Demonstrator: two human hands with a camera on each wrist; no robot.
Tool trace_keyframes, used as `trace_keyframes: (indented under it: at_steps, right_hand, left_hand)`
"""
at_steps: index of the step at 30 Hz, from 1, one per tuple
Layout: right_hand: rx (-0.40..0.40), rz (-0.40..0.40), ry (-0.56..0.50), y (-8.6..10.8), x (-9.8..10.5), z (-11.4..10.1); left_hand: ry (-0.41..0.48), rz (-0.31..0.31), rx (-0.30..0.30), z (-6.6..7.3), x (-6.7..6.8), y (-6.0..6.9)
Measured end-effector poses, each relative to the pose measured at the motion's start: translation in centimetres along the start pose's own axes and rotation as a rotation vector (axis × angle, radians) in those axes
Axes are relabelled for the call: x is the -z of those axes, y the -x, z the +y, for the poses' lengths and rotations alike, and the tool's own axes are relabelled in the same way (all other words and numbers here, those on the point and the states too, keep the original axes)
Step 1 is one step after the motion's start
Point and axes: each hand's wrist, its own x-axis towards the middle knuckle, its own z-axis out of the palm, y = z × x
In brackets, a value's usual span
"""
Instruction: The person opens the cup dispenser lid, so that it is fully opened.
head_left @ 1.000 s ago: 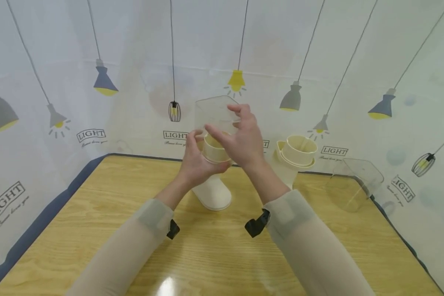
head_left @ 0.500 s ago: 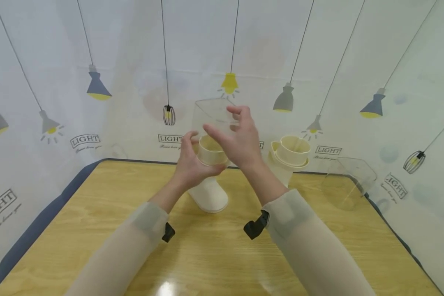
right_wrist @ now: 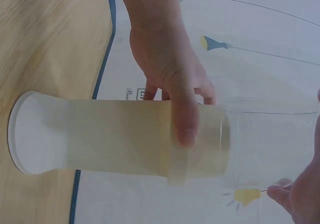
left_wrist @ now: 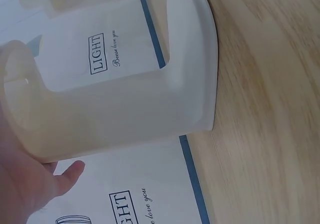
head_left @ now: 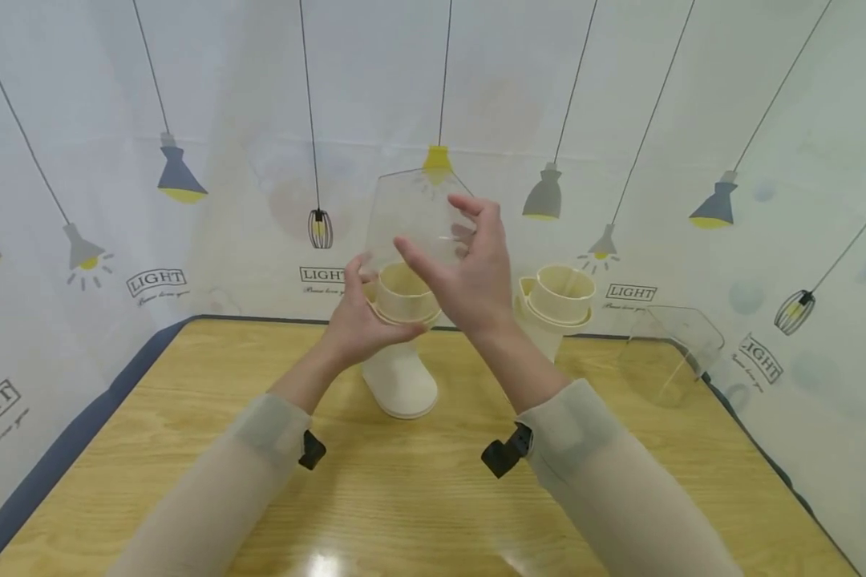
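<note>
A cream dispenser stand (head_left: pixel 398 389) with a wide foot stands on the table, its round collar (head_left: pixel 404 298) at the top. My left hand (head_left: pixel 357 324) grips the stand just below that collar, the thumb across the near side. In the left wrist view the stand's hollow body (left_wrist: pixel 120 106) lies across the picture beside the fingers. Above the collar is a clear, angular container (head_left: pixel 411 210), and my right hand (head_left: pixel 476 268) holds it by its right side. The right wrist view has the container (right_wrist: pixel 267 144) in line with the collar; whether they touch I cannot tell.
Another cream stand (head_left: pixel 564 300) of the same kind stands behind my right forearm. Farther right, a second clear container (head_left: pixel 671 353) is on the wooden table (head_left: pixel 404 497), near its back right edge. Behind the table hangs a cloth (head_left: pixel 245 200) printed with lamps.
The clear container has risen a little relative to the collar, with my right hand still on it. My left hand keeps its grip; the whole head view has shifted slightly.
</note>
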Motion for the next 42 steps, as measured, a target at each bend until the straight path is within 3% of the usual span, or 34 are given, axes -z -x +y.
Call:
trace_keyframes:
  at_steps: [7, 12, 22, 28, 32, 42]
  right_hand:
    - [0.041, 0.046, -0.080, -0.1, 2.4, -1.0]
    - [0.007, 0.044, -0.072, 0.4, 4.2, -1.2]
    - [-0.058, 0.055, -0.056, 1.6, 7.1, -3.1]
    - [-0.070, 0.062, -0.086, 1.8, 8.4, -2.7]
    - [-0.088, 0.065, -0.092, 2.1, 9.2, -2.6]
    - [-0.083, 0.049, -0.099, 3.4, 11.3, -2.8]
  left_hand:
    - [0.065, -0.029, 0.008, -0.2, 0.8, 0.0]
    - [0.075, -0.053, 0.029, -0.5, 1.1, 0.1]
    - [0.042, -0.055, 0.131, -1.1, 2.0, 0.8]
    - [0.055, -0.067, 0.116, -1.1, 2.3, 1.2]
    - [0.066, -0.060, 0.111, -1.1, 2.2, 1.5]
    - [0.037, 0.003, 0.178, -1.0, 1.1, 1.6]
